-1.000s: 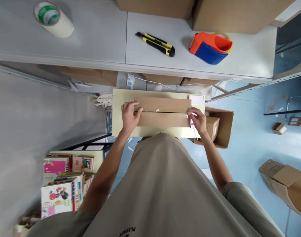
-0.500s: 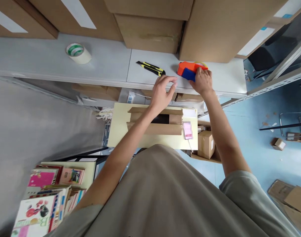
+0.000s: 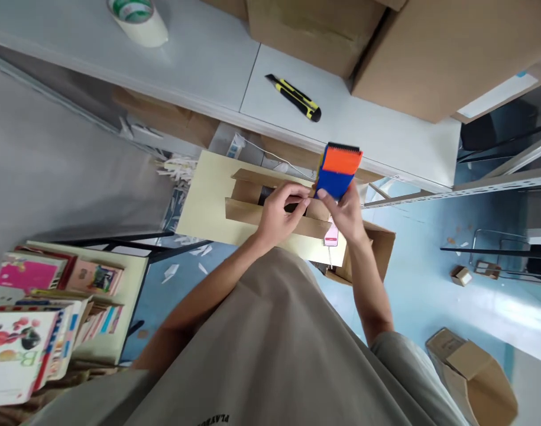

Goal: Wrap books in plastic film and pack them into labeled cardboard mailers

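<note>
An orange and blue tape dispenser (image 3: 339,168) with a black toothed edge is in my right hand (image 3: 346,213), thumb across its blue face. Close to its lower left end is my left hand (image 3: 281,216), thumb and fingertips pinched together; whatever lies between them is too small to make out. Below both hands, a long open cardboard box (image 3: 246,192) rests on a pale yellow board (image 3: 203,195), its flaps raised and something dark inside. On the grey shelf above lies a black and yellow utility knife (image 3: 294,97).
A roll of tape (image 3: 143,26) stands at the shelf's upper left. Large cardboard boxes (image 3: 407,59) line its back. A phone (image 3: 331,234) with a cable lies at the board's right end. Books (image 3: 26,337) are stacked lower left; an open carton (image 3: 474,373) sits on the floor at right.
My right hand has lifted the tape dispenser off the shelf and brought it toward me, over the box. My left hand has come down beside it. The view has shifted and turned slightly.
</note>
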